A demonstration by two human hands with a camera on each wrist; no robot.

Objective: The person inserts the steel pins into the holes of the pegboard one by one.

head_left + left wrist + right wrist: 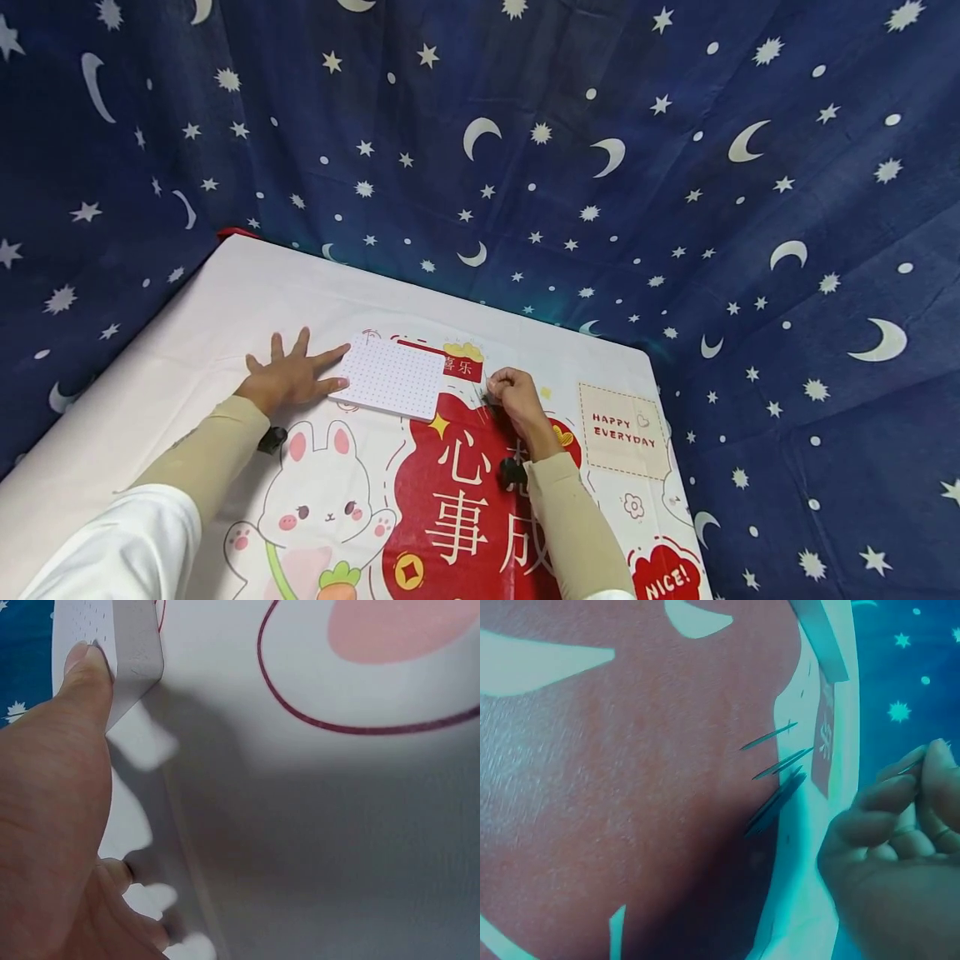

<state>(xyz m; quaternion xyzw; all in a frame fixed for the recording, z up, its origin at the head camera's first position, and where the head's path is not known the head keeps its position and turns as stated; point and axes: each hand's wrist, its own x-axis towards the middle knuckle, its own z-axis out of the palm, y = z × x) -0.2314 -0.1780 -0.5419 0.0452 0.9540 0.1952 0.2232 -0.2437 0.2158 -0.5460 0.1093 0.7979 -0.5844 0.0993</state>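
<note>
A white block-like board (388, 380) with rows of small dots lies flat on the printed tablecloth. At its left edge my left hand (291, 377) has its fingers spread, and the thumb (88, 682) rests on the dotted face in the left wrist view. To the right of the board, my right hand (517, 402) pinches a thin needle-like pin (909, 769) between thumb and forefinger. Several thin, dark, pointed pins (782, 763) lie on the cloth beside this hand, across the border of a red patch. Most of the held pin is hidden by the fingers.
The tablecloth (277, 300) carries a rabbit, red patches and lettering, all flat print. Behind and to the sides hangs a dark blue curtain (555, 208) with moons and stars, close to the table's far and right edges.
</note>
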